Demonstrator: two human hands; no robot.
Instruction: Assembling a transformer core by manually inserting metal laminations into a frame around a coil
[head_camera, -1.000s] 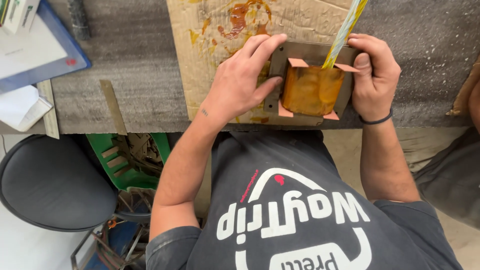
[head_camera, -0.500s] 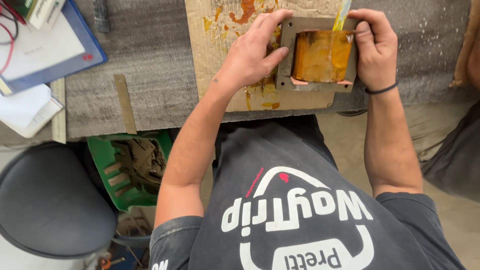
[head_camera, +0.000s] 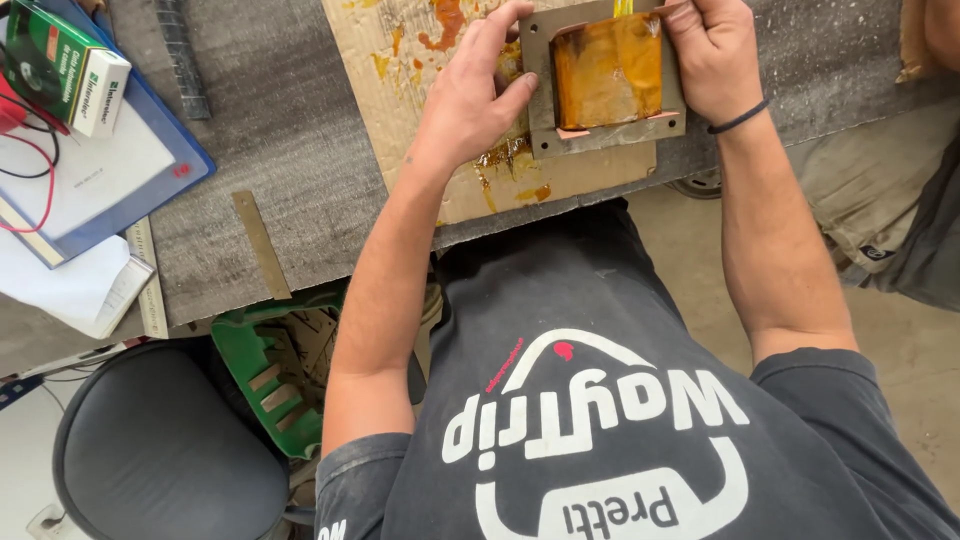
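A grey square frame (head_camera: 601, 134) with an amber, tape-wrapped coil (head_camera: 608, 70) in its middle lies flat on a stained cardboard sheet (head_camera: 400, 70) on the grey bench. My left hand (head_camera: 478, 95) grips the frame's left edge, thumb on its face. My right hand (head_camera: 708, 55) holds the right edge, with a dark band on the wrist. A yellow strip (head_camera: 623, 7) rises from the coil's far side.
A blue clipboard with white paper (head_camera: 95, 165), a green and white box (head_camera: 62, 60), red wires (head_camera: 30, 150) and a metal strip (head_camera: 262, 245) lie at the left. A green crate (head_camera: 275, 365) and black stool (head_camera: 165, 450) stand below. Another person's clothing (head_camera: 890, 210) shows at right.
The frame with the coil has tipped from tilted toward me to lying flat on the cardboard. Both hands stayed on its edges. The view has shifted downward.
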